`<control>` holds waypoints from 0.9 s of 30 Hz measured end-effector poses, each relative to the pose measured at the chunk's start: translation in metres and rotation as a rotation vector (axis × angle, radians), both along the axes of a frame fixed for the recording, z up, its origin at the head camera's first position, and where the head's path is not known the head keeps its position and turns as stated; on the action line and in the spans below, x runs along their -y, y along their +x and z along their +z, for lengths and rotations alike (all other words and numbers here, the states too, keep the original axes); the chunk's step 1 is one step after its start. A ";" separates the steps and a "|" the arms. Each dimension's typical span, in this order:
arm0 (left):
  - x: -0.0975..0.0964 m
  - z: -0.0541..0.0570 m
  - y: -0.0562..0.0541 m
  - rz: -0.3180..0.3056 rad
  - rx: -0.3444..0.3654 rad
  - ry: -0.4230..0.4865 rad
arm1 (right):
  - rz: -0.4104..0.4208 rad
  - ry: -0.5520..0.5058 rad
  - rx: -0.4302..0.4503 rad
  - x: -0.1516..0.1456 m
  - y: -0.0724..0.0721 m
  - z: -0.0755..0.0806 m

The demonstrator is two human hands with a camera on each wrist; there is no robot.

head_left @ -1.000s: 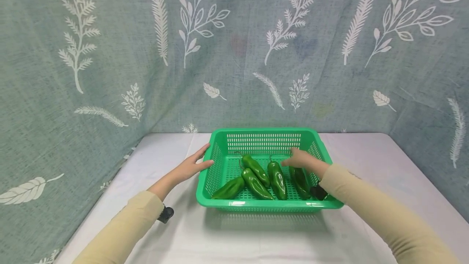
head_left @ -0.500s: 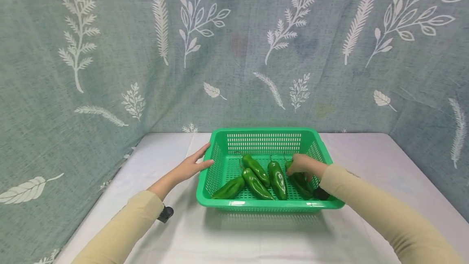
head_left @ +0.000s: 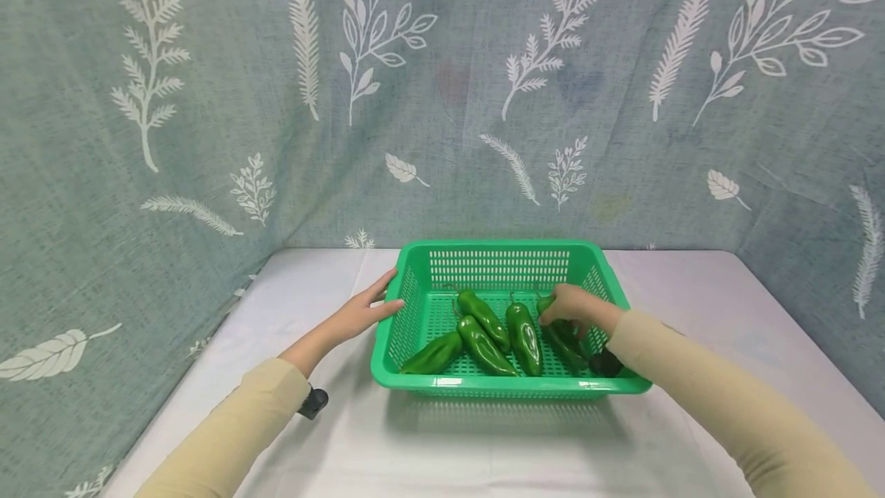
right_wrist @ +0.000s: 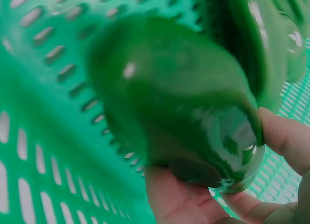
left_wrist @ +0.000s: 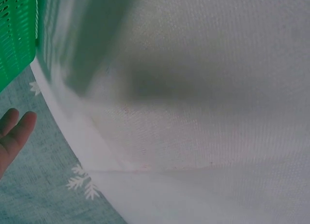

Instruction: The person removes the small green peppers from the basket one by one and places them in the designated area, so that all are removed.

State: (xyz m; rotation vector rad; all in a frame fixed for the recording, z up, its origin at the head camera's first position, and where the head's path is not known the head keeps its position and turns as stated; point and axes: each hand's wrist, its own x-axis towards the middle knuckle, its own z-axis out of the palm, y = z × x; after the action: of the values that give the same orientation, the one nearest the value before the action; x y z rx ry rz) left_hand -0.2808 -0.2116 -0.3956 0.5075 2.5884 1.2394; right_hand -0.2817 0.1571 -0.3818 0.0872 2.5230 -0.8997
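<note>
Since a second earlier, the right hand [head_left: 578, 309] had gone from reaching with parted fingers over the far end of the rightmost green pepper [head_left: 563, 346] to gripping it there, by its stem end. Its fingers [right_wrist: 177, 197] were curled against one side and its thumb [right_wrist: 288, 139] pressed the other — opened only as wide as the pepper's body. That pepper was inside the green basket [head_left: 512, 383], near the right wall; whether it had left the basket's floor could not be told. Four other green peppers [head_left: 523, 344] lay to its left in the same basket. The left hand [head_left: 354, 319] had stayed at the basket's left rim, fingers well spread and gripping nothing — whether the tips touched the rim was unclear. The basket stood on a white-covered desk [head_left: 429, 452], before a leaf-patterned cloth [head_left: 442, 114].
</note>
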 end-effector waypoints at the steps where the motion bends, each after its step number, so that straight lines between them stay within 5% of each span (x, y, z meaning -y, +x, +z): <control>1: 0.000 0.000 0.000 0.003 -0.003 -0.001 | -0.002 -0.012 -0.005 0.000 0.000 0.001; 18: -0.002 -0.004 -0.001 -0.007 0.015 0.086 | 0.006 -0.216 -0.063 -0.009 0.000 0.025; 27: -0.001 -0.006 -0.003 -0.020 0.047 0.130 | 0.000 -0.300 -0.088 -0.021 0.002 0.053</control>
State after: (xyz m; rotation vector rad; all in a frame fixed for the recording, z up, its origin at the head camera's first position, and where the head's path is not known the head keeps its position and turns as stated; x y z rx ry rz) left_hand -0.2842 -0.2107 -0.4013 0.5206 2.4701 1.4020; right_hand -0.2793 0.1781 -0.3288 -0.0482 2.4344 -1.2958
